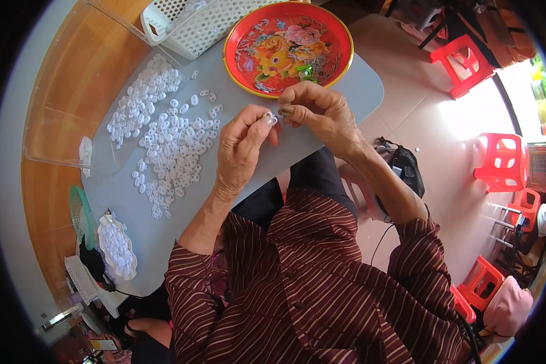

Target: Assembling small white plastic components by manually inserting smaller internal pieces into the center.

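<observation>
My left hand (239, 148) is closed, pinching a small white plastic piece (273, 119) between thumb and fingertips. Right beside it, my right hand (323, 115) is closed in a pinch; whatever lies between its fingertips is too small to make out. Both hands hover over the near edge of the grey table (369, 82). Left of them, many small oval white plastic pieces (175, 145) with holes lie spread in a heap. Beyond my hands sits a round red tray (349, 51) with a flower pattern, holding thin silvery metal bits (258, 39) and a shiny green wrapper (307, 73).
A white perforated basket (206, 36) stands at the back. A clear plastic bin (54, 133) is at the left, near a scalloped white dish (127, 267) of white pieces and a green mesh item (79, 212). Red stools (503, 162) and a black bag (406, 170) are on the right.
</observation>
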A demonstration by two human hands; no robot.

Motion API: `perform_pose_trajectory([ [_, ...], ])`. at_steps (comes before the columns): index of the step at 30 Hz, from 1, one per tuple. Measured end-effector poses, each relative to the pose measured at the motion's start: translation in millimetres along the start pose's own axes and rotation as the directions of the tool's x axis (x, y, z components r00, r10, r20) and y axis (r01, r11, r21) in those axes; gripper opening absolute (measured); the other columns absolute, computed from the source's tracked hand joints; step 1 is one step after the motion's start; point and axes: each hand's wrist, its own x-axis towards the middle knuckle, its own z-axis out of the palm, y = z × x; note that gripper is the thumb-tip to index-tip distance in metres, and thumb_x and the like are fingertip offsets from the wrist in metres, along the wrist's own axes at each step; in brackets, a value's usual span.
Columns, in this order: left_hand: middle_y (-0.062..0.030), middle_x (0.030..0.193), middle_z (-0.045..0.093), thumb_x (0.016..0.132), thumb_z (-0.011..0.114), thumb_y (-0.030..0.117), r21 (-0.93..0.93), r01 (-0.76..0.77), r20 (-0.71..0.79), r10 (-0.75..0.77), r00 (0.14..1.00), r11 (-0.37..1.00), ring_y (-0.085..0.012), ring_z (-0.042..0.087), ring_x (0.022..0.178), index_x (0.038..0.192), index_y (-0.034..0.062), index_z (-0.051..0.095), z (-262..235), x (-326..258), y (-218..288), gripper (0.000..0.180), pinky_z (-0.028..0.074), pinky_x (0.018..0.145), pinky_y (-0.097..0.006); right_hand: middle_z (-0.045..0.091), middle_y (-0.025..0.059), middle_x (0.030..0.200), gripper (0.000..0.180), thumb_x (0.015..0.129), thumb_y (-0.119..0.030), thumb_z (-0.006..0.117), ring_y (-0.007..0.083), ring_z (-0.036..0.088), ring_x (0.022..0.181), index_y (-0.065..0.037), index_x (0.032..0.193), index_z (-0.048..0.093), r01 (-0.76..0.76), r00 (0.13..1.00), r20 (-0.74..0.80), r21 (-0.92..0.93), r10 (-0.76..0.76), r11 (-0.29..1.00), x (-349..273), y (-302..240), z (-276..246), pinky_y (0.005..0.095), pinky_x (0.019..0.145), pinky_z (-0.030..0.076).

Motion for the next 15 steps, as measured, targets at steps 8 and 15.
perform_pose_trajectory([
  [8, -0.0034, 0.071, 0.058, 0.092, 0.051, 0.016, 0.102, -0.091, -0.028, 0.094, 0.995, 0.991, -0.0082, 0.051, 0.063, 0.086, -0.0005, 0.056, 10, 2, -1, 0.018, 0.043, 0.059, -0.024, 0.064, -0.0003, 0.089, 0.02, 0.086, -0.01, 0.065, 0.0063, 0.057, 0.08, -0.004, 0.105, 0.06, 0.023, 0.991, -0.132, 0.104, -0.009, 0.994, -5, 1, 8, 0.0224, 0.071, 0.046],
  [15, -0.0029, 0.073, 0.058, 0.092, 0.051, 0.016, 0.088, -0.078, -0.073, 0.084, 0.994, 0.993, -0.0081, 0.051, 0.063, 0.087, 0.0001, 0.056, 15, 3, -4, 0.017, 0.043, 0.058, -0.024, 0.063, -0.0001, 0.087, 0.022, 0.085, -0.011, 0.066, 0.007, 0.055, 0.079, -0.003, 0.104, 0.059, 0.01, 0.982, -0.189, 0.137, 0.016, 0.991, -7, -2, 13, 0.0229, 0.073, 0.046],
])
